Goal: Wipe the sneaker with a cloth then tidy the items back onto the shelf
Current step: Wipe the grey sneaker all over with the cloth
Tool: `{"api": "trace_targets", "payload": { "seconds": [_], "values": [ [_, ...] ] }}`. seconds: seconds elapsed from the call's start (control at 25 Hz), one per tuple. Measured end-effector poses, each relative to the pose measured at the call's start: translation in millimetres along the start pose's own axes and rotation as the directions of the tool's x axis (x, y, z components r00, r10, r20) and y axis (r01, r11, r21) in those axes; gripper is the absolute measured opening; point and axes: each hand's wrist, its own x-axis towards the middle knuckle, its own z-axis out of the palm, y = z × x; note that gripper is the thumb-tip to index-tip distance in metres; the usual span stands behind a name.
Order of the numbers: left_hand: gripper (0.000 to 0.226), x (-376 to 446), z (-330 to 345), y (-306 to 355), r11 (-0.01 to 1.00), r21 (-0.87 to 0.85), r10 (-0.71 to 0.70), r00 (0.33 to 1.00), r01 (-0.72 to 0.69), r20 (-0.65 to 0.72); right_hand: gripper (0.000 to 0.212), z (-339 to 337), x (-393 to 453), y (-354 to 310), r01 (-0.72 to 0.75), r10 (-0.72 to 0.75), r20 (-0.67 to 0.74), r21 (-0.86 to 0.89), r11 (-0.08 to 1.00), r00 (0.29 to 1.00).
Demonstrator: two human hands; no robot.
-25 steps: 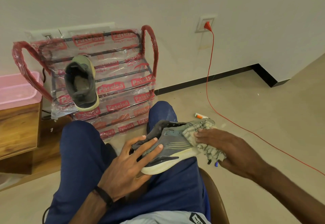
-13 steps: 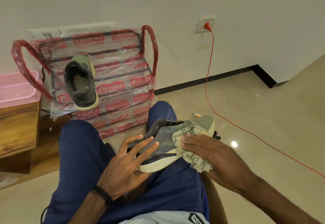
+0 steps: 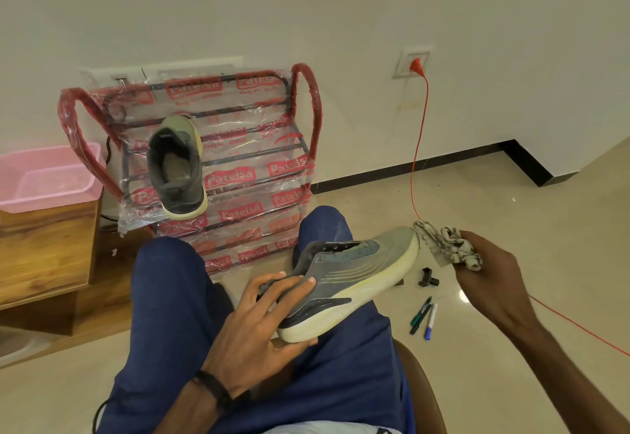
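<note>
**Sneaker on the lap, cloth just off its toe**

Sneaker lay on its side across the person's right thigh, toe pointing away from the rack, pale sole facing the camera. Left hand gripped the heel end, fingers spread over the upper and thumb hooked under the sole. Right hand was just past the sneaker's toe, fingers curled round a bunched cloth, cloth close to the toe but I couldn't tell if it touched. Second shoe sat on the rack behind the sneaker, heel toward the camera. Couple of markers lay on the floor below the toe, and a red cord ran from the wall socket down past it.
</note>
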Motion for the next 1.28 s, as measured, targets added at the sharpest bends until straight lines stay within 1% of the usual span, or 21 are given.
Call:
{"api": "trace_targets", "payload": {
  "seconds": [0.08, 0.12, 0.2, 0.24, 0.28, 0.36, 0.4, 0.44, 0.48, 0.6, 0.64, 0.72, 0.84, 0.92, 1.0, 1.08, 1.16, 1.24, 1.28],
  "values": [
    [0.092, 2.3, -2.5, 3.3, 0.999, -0.001, -0.037, 0.999, 0.037, 0.023, 0.049, 3.8, -10.7, -13.3, 0.016, -0.008, -0.078, 0.099, 0.995, 0.997],
    [0.094, 4.5, -3.9, 6.0, 0.999, 0.000, -0.039, 0.999, 0.039, 0.028, 0.052, 7.2, -17.9, -21.0, 0.064, -0.050, -0.105, 0.130, 0.989, 0.993],
    [0.099, 8.9, -6.8, 10.7, 1.000, 0.010, -0.027, 0.999, 0.026, 0.029, 0.062, 15.9, -31.7, -32.4, 0.207, -0.190, -0.119, 0.159, 0.965, 0.975],
    [0.100, 10.1, -8.2, 11.8, 1.000, 0.018, -0.021, 0.999, 0.020, 0.029, 0.066, 19.7, -35.9, -38.6, 0.288, -0.277, -0.094, 0.147, 0.946, 0.956],
    [0.101, 10.4, -9.4, 12.1, 1.000, 0.021, -0.019, 0.999, 0.018, 0.031, 0.065, 22.7, -38.1, -43.9, 0.373, -0.370, -0.041, 0.107, 0.922, 0.928],
    [0.102, 9.3, -11.4, 12.3, 1.000, 0.011, -0.016, 0.999, 0.016, 0.044, 0.059, 29.1, -40.1, -44.3, 0.555, -0.549, 0.120, -0.022, 0.832, 0.827],
    [0.102, 8.4, -12.5, 12.5, 1.000, 0.005, -0.014, 0.999, 0.014, 0.052, 0.057, 31.7, -38.7, -39.5, 0.622, -0.599, 0.199, -0.079, 0.779, 0.775],
    [0.101, 7.5, -13.2, 12.8, 1.000, 0.002, -0.014, 0.998, 0.014, 0.056, 0.057, 33.7, -34.5, -32.6, 0.655, -0.614, 0.256, -0.126, 0.745, 0.747],
    [0.098, 7.2, -13.9, 13.2, 1.000, -0.001, -0.015, 0.998, 0.015, 0.058, 0.057, 34.6, -29.4, -25.8, 0.648, -0.595, 0.283, -0.153, 0.746, 0.752],
    [0.074, 10.1, -16.1, 14.7, 0.997, -0.053, -0.060, 0.996, 0.063, 0.064, 0.070, 32.9, -17.4, -12.6, 0.513, -0.475, 0.233, -0.145, 0.846, 0.848],
    [0.066, 11.8, -17.9, 13.9, 0.990, -0.096, -0.092, 0.992, 0.100, 0.085, 0.072, 33.7, -16.9, -13.0, 0.482, -0.448, 0.219, -0.137, 0.866, 0.867],
    [0.056, 16.4, -22.1, 8.2, 0.965, -0.203, -0.136, 0.980, 0.164, 0.144, 0.075, 39.1, -20.2, -15.9, 0.462, -0.432, 0.199, -0.137, 0.876, 0.879],
    [0.053, 26.1, -37.8, -1.6, 0.934, -0.289, -0.121, 0.947, 0.210, 0.298, 0.076, 44.5, -26.1, -15.0, 0.442, -0.418, 0.161, -0.174, 0.880, 0.894],
    [0.052, 32.9, -46.1, -3.5, 0.931, -0.317, -0.063, 0.933, 0.183, 0.356, 0.073, 44.6, -27.0, -16.9, 0.402, -0.378, 0.139, -0.238, 0.884, 0.915],
    [0.048, 35.3, -48.3, 4.9, 0.919, -0.364, -0.023, 0.943, 0.150, 0.331, 0.063, 42.9, -27.0, -25.7, 0.381, -0.367, 0.100, -0.257, 0.888, 0.925],
    [0.044, 33.7, -44.4, 20.9, 0.928, -0.369, 0.045, 0.966, 0.054, 0.255, 0.050, 37.1, -30.2, -39.0, 0.354, -0.357, 0.041, -0.271, 0.895, 0.933],
    [0.041, 32.6, -41.6, 37.9, 0.957, -0.282, 0.115, 0.982, -0.070, 0.147, 0.049, 28.1, -32.8, -55.1, 0.280, -0.289, -0.012, -0.214, 0.936, 0.957],
    [0.037, 36.4, -45.8, 52.0, 0.976, -0.168, 0.151, 0.988, -0.141, 0.045, 0.049, 18.4, -29.4, -70.7, 0.244, -0.253, -0.061, -0.125, 0.962, 0.966],
    [0.034, 39.8, -49.4, 58.3, 0.980, -0.113, 0.165, 0.986, -0.165, -0.008, 0.045, 15.1, -25.5, -79.6, 0.240, -0.249, -0.112, -0.090, 0.967, 0.962]
  ]
}}
